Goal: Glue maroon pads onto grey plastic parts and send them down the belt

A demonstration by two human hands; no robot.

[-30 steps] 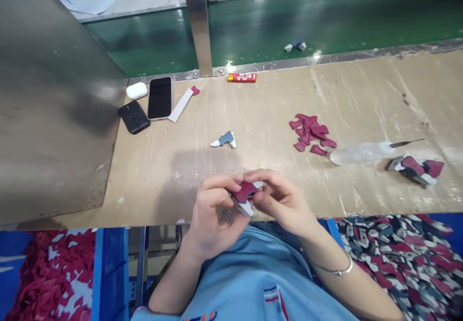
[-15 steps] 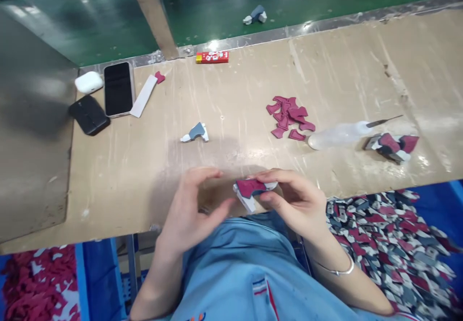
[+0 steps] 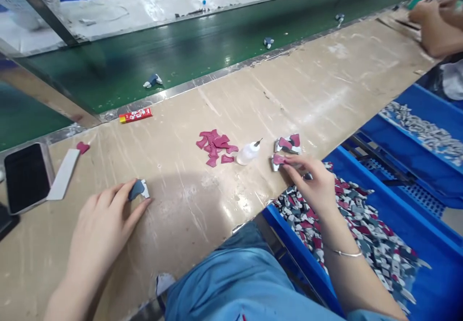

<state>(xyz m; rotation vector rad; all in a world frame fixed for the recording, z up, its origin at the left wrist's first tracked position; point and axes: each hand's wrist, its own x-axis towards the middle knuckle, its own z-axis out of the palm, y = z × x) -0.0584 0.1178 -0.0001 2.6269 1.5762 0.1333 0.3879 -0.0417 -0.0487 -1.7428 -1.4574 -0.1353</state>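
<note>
A: How are the hands posed, taking the bottle (image 3: 248,153) as landmark?

B: The left hand (image 3: 103,217) is set well to the bottle's left, its back turned up, fingers curved and thumb stretched forward. The right hand (image 3: 318,183) is extended just to the bottle's right, its forearm angled up from below.

A: What is held?

B: By the right thumb and fingertips, a maroon-topped piece (image 3: 278,161) is pinched. On the left, a grey-and-white piece (image 3: 139,190) is framed between thumb and fingers; whether it is gripped cannot be told.

A: And their look?

B: The pinched piece is faced in maroon over white, partly covered by fingertips. The other is topped in slate grey, with a white edge showing and one end hidden.
</note>
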